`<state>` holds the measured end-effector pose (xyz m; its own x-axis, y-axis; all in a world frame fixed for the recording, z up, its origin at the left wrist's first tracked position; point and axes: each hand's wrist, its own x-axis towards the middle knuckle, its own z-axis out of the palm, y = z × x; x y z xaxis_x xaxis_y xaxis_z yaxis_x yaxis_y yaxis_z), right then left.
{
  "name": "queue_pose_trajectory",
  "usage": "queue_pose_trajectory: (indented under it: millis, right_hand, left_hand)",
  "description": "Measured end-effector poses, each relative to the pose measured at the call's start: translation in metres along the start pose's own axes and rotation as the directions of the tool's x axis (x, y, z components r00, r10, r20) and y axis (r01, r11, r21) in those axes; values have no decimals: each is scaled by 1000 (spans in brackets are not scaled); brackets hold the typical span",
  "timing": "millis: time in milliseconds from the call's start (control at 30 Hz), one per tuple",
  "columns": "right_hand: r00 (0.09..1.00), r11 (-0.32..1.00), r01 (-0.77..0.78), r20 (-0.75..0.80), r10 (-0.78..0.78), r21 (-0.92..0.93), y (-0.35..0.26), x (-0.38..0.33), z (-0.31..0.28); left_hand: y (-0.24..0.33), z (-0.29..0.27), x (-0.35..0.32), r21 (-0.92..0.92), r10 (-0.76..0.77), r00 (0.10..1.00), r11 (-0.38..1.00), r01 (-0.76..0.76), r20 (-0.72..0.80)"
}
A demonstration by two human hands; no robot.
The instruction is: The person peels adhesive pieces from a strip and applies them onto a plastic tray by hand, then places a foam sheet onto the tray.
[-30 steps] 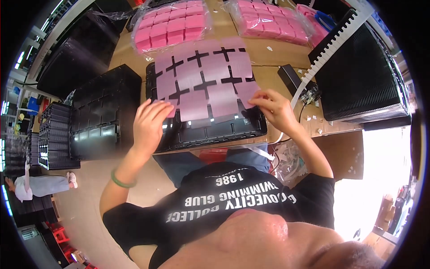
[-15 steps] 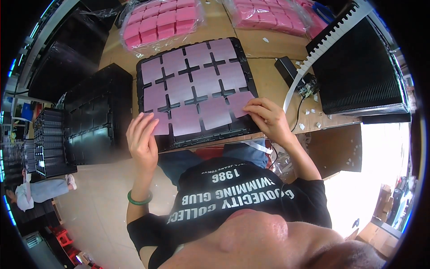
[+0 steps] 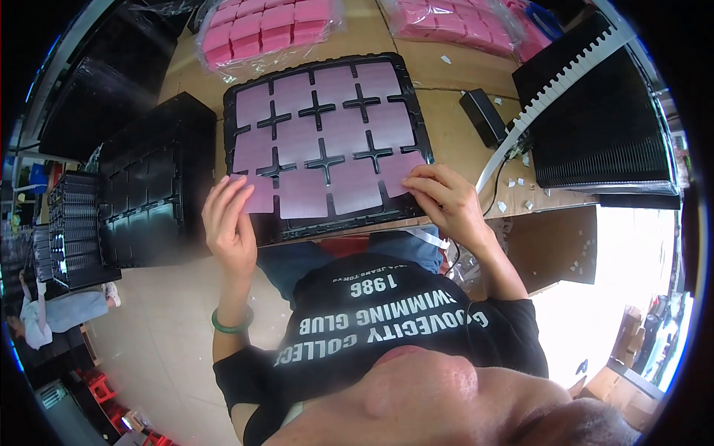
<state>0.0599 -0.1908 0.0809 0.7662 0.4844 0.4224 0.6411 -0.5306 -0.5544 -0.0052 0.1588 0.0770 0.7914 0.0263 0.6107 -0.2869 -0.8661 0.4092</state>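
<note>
A lilac-pink sheet [image 3: 297, 141], cut with cross-shaped gaps, lies over a black plastic tray [image 3: 410, 93] on the table. Dark ribs of the tray show through the gaps. My left hand [image 3: 230, 223] pinches the sheet's near left corner, the fingers bent over it and the thumb lower down. At the near right corner, my right hand [image 3: 446, 197] grips the sheet between thumb and fingertips. Along the near side, the sheet's notched edge hangs over part of the tray's rim.
Bagged pink foam blocks [image 3: 271, 30] and another bag of them [image 3: 454, 26] stand at the back. Stacked black trays rise at left [image 3: 149, 186] and right [image 3: 595, 111]. A white toothed strip [image 3: 558, 85] curves past a black adapter [image 3: 482, 117]. White scraps [image 3: 502, 206] dot the table.
The view has shifted slightly, so tray and sheet appear a little higher. My left hand has moved slightly left; both hands stay at the same corners.
</note>
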Motion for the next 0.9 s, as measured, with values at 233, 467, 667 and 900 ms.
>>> queue_pose_trajectory:
  millis: [233, 467, 667, 900]
  right_hand:
    - [1000, 999, 16, -9, -17, -35, 5, 0, 5]
    - [991, 989, 33, 131, -13, -145, 3, -5, -1]
    - [975, 996, -33, 215, 51, -85, -7, -2, -13]
    - [988, 993, -23, 150, 40, -119, 1, 7, 8]
  left_hand:
    - [-3, 3, -9, 15, -27, 1000, 1000, 26, 10]
    - [-20, -16, -18, 22, 76, 967, 996, -84, 243]
    - [-12, -21, -15, 18, 71, 947, 997, -81, 314]
    - [10, 12, -6, -106, 184, 930, 982, -157, 318]
